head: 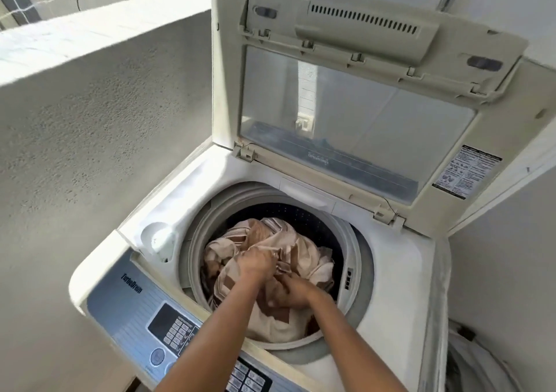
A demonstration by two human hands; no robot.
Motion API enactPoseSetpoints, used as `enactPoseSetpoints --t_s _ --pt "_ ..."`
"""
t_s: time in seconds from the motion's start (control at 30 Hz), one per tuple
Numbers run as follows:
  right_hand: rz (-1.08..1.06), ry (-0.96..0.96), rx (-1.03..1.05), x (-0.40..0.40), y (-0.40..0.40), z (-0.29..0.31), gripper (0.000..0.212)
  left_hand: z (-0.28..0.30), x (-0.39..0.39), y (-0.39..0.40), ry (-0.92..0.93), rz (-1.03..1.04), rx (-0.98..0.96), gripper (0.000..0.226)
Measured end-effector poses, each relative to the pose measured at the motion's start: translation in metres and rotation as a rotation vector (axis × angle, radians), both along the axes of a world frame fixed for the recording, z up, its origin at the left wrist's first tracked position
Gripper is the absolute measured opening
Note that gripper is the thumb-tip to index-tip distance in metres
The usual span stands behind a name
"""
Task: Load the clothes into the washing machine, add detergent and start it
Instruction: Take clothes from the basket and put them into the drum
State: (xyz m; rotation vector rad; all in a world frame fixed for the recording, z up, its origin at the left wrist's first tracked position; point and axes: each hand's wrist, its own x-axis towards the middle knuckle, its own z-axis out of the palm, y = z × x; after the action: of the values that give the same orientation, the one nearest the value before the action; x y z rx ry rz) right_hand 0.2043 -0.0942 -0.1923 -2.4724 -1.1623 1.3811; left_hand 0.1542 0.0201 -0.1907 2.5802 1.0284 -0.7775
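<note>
A white top-loading washing machine [391, 286] stands with its lid [361, 115] raised. Beige and brown patterned cloth [304, 250] fills the round drum [352, 241]. Both my hands reach down into the drum. My left hand [255, 263] is closed on a fold of the cloth near its middle. My right hand [290, 294] is pressed into the cloth just below and to the right, its fingers curled in the fabric. No detergent container shows in view.
The control panel [168, 328] with buttons runs along the machine's near edge under my forearms. A small recessed dispenser [158, 236] sits at the left of the drum. A rough concrete wall [90, 166] stands close on the left. White cloth [475, 358] lies at the lower right.
</note>
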Motion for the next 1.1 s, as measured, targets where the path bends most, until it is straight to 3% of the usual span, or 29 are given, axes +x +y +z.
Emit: enactPoseSetpoints --t_s 0.07,0.23,0.4,0.57,0.77,0.93,1.1 --pt "-0.1 -0.031 0.08 0.01 -0.013 0.022 0.056 0.021 -0.003 -0.004 -0.165 0.034 0.093 0.04" --pt "-0.354 -0.383 0.336 0.031 -0.05 0.105 0.039 0.098 0.018 -0.037 -0.35 0.055 0.046 0.032" --pt "-0.578 -0.623 0.523 0.042 -0.116 0.167 0.029 0.162 0.073 -0.12 -0.624 -0.164 -0.035 0.027" --pt "-0.827 -0.722 0.529 0.065 -0.225 0.169 0.035 0.179 0.116 -0.24 -0.792 -0.39 -0.192 0.022" --pt "-1.04 -0.662 0.41 0.071 -0.348 0.104 0.029 0.103 0.135 -0.361 -0.676 -0.541 -0.35 0.024" --pt "-1.252 -0.467 0.301 0.064 -0.435 -0.013 0.017 -0.016 0.133 -0.426 -0.416 -0.529 -0.413 0.03" --pt "-1.219 -0.339 0.111 0.063 -0.484 -0.146 0.025 -0.143 0.138 -0.468 -0.248 -0.427 -0.452 0.029"
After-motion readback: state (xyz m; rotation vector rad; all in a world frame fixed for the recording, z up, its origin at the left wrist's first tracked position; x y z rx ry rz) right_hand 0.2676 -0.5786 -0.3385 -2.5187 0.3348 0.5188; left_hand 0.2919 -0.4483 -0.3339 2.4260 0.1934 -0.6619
